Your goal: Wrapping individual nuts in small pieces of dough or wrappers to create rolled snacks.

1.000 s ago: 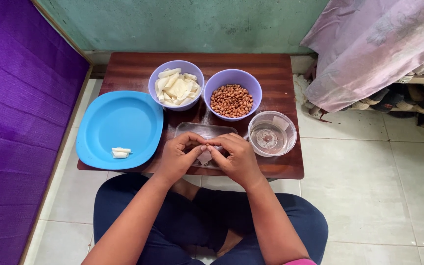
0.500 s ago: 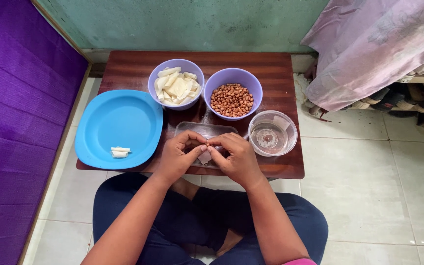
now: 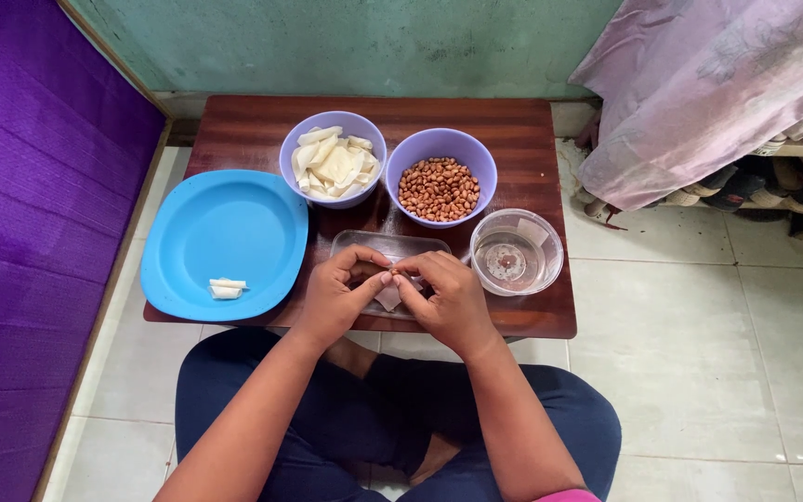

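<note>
Blue plate (image 3: pixel 225 232) at bench (image 3: pixel 532 130) left edge, holding two white rolls (image 3: pixel 226 288); clear water bowl (image 3: pixel 516 252) near right edge; pink cloth (image 3: pixel 699 84) beyond.

Both hands meet over the clear tray (image 3: pixel 392 244): left hand (image 3: pixel 341 296) and right hand (image 3: pixel 448 296) pinch a pale wrapper piece (image 3: pixel 388 297), possibly folded. Far side, a bowl of white strips (image 3: pixel 332 167) and a peanut bowl (image 3: pixel 440 188); blue plate (image 3: pixel 225 244) left, water bowl (image 3: pixel 516 253) right

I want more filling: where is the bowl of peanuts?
In the head view, the bowl of peanuts sits at the table's far middle, right of the bowl of white strips, beyond both hands.
</note>
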